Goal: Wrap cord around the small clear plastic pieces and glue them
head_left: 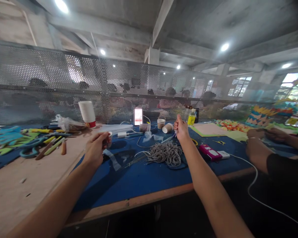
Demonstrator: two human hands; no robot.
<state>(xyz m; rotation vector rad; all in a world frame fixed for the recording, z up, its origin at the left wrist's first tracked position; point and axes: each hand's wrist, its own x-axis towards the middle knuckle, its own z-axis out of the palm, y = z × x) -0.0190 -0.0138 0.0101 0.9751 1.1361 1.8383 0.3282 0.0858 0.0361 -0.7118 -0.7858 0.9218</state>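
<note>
Hands: left hand (95, 148) grasping tape roll (108, 138); right hand (181, 128) pinching a clear strip.
Counter (139, 178): cord pile (165, 153) between both arms.

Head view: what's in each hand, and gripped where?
Left hand is closed around a small roll of clear tape, gripped at its side. Right hand pinches something thin at the fingers; what it is cannot be told.

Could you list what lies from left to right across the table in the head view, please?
Scissors → paper cup stack → left hand → grey cord pile → right hand → pink device → co-worker's hands.
</note>
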